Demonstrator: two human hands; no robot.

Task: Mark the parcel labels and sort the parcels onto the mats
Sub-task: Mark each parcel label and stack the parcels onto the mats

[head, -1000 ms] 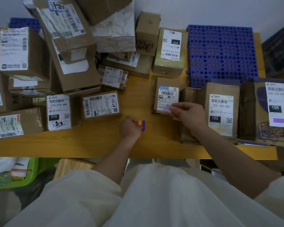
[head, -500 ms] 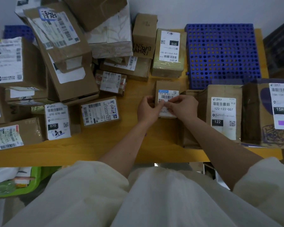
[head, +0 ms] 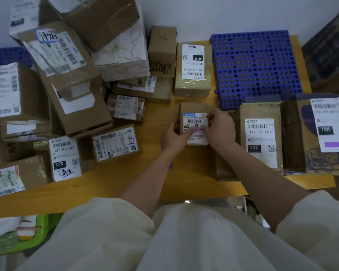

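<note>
1. Near the middle of the yellow worktop, a small brown parcel lies flat with its white label facing up, probably so the print can be read and marked.
2. Both hands meet over that label. The left hand comes in from the left edge, its fingers curled against the side of the parcel and onto the label, seemingly to steady the box.
3. The right hand covers the right side of the label, its fingers bent and pinching at a small purple strip, apparently to press it on as the mark. I cannot tell whether the left fingers also pinch the strip.
4. The parcel sits on bare worktop, just beside the blue perforated mat but not on it, so sorting looks not yet done for this one.
5. To the right, a large box label already carries a purple strip, while the "122" parcel shows none.
6. Unsorted boxes are heaped at the left.
</note>
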